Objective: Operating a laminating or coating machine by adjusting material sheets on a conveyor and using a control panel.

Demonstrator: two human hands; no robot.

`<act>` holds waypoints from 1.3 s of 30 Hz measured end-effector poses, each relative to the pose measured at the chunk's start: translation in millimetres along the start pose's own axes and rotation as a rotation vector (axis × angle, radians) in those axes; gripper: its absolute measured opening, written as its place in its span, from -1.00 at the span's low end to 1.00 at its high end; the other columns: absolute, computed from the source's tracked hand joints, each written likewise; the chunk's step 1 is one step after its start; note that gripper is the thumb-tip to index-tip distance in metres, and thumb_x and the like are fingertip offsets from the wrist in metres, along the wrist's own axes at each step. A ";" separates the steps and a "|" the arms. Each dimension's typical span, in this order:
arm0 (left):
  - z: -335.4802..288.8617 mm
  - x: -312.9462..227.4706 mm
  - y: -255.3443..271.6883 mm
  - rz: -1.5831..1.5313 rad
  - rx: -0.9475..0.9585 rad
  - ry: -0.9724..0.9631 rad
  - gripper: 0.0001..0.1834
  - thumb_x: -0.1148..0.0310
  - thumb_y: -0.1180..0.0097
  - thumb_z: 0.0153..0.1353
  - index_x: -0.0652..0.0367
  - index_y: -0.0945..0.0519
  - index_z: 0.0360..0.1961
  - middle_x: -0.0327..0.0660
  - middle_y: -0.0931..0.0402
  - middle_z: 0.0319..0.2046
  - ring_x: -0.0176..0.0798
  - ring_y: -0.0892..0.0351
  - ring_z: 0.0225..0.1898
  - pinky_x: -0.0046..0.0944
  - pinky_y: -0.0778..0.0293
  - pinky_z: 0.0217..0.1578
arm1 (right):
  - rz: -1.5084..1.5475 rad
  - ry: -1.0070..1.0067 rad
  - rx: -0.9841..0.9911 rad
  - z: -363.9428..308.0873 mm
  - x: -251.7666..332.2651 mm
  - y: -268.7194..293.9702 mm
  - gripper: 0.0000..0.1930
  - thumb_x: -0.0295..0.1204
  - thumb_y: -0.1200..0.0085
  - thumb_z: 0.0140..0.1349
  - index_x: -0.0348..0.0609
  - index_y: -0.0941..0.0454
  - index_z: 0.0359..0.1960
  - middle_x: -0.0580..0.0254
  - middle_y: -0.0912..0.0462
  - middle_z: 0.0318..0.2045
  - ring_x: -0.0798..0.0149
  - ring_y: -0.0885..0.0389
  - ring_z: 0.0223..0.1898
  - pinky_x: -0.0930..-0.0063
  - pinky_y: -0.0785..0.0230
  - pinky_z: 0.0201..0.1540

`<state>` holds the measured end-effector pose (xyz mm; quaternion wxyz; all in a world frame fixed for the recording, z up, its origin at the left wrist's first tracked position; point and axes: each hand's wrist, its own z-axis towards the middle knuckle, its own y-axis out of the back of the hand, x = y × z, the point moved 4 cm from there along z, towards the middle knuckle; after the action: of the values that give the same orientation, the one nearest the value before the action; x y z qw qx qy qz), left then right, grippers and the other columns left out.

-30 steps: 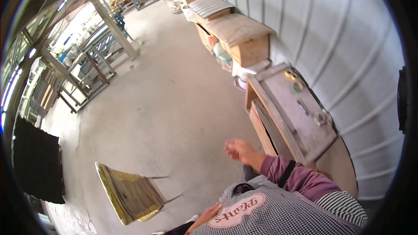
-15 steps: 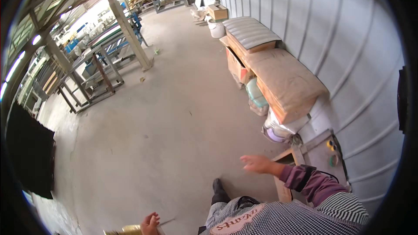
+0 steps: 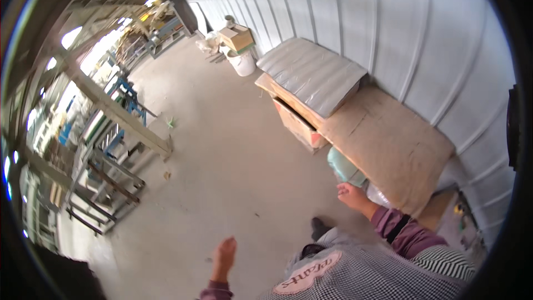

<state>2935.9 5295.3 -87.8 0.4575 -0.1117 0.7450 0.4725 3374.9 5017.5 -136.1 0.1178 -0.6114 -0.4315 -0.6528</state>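
My left hand [image 3: 224,251] hangs over the concrete floor at the lower middle, a little blurred, its fingers loosely extended and nothing visible in them. My right hand [image 3: 353,195] is held out in front of the brown-covered bench, near a pale green wrapped bundle [image 3: 344,165] under it. The fingers of that hand are slightly bent and apart, with no object seen in them. A brown sheet [image 3: 388,139] covers the nearer bench top. A silvery-grey quilted pad [image 3: 311,75] lies on the farther, higher part.
An open cardboard box [image 3: 297,125] stands below the pad. Farther along the ribbed wall [image 3: 355,16] are a white bucket [image 3: 242,64] and a carton [image 3: 236,38]. To the left stand a post [image 3: 119,108] and a metal frame [image 3: 102,189]. My dark shoe [image 3: 320,228] shows below.
I have moved forward along the wall, and the view has turned; the bench looks larger and closer. My left hand has risen farther into view. My right hand is now beside the green bundle.
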 end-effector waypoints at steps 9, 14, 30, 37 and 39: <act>119.8 63.4 -22.0 -0.060 0.257 0.441 -0.53 0.19 -0.19 0.19 0.25 -0.54 0.05 0.01 -0.58 -0.07 -0.06 -0.55 -0.01 -0.09 -0.45 -0.02 | -0.060 -0.044 0.819 105.1 -37.3 -134.2 -0.51 -0.13 -0.10 0.24 -0.13 -0.47 0.13 0.02 -0.62 -0.02 0.13 -0.58 0.04 0.28 -0.38 0.11; 436.9 -135.9 -30.4 0.467 0.323 -0.631 -0.50 0.35 -0.31 -0.03 0.24 -0.49 -0.02 0.03 -0.49 -0.08 0.14 -0.42 -0.03 0.05 -0.32 0.03 | 0.183 -0.446 -0.158 226.9 23.3 -93.0 -0.58 -0.25 -0.13 0.22 -0.20 -0.51 0.06 0.08 -0.67 -0.14 0.22 -0.65 -0.10 0.39 -0.46 -0.03; 782.4 -382.0 -265.4 0.269 0.332 -1.666 -0.65 0.40 -0.34 -0.08 0.11 -0.55 -0.21 -0.15 -0.44 -0.12 -0.08 -0.46 0.02 0.20 -0.21 0.19 | -0.020 -0.665 -0.337 320.7 31.3 -149.8 -0.71 -0.17 -0.04 0.18 -0.07 -0.61 -0.20 0.04 -0.67 -0.28 0.00 -0.65 -0.23 0.20 -0.49 -0.14; 781.3 -587.3 -308.2 0.105 0.351 -1.774 -0.67 0.59 -0.19 0.07 0.18 -0.63 -0.09 -0.11 -0.43 -0.07 -0.02 -0.41 0.02 -0.10 -0.38 -0.01 | -0.121 -0.611 -0.455 352.8 72.3 -118.8 -0.62 -0.20 -0.10 0.15 -0.13 -0.57 -0.06 -0.03 -0.64 -0.23 -0.03 -0.59 -0.13 0.11 -0.44 -0.08; 786.6 -586.7 -321.6 0.113 0.356 -1.793 -0.68 0.58 -0.19 0.08 0.18 -0.63 -0.09 -0.11 -0.43 -0.08 -0.01 -0.41 0.01 -0.09 -0.39 -0.02 | 0.155 -0.576 0.004 372.7 96.1 -115.3 -0.68 -0.16 -0.08 0.16 -0.05 -0.60 -0.13 0.03 -0.65 -0.28 -0.01 -0.60 -0.18 0.13 -0.45 -0.11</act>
<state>3908.0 5603.5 74.3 0.8511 0.4059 0.1771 0.2821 3534.4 5386.3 -142.8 0.0413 -0.8025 -0.4003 -0.4406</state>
